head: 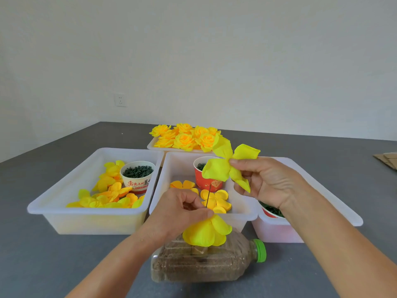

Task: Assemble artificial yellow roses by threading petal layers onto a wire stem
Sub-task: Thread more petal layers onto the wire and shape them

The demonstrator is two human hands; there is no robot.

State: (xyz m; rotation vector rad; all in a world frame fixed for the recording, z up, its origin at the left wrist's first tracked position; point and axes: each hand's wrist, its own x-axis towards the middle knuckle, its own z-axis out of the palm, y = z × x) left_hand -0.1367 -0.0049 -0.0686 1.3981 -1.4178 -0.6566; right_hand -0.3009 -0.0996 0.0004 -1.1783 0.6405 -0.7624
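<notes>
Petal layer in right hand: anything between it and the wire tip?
Nothing visible. The right hand pinches the petal layer up and right of the bare wire stem, which the left hand holds upright over the half-built flower. Only open air separates them.

A plain room used as a craft workspace: bare white wall, socket (120,100), grey bench (64,254) carrying sorting bins (90,220).

A single head-worn camera looks forward and slightly down, close above the near table edge (53,265), taking in the far wall (214,50).
</notes>
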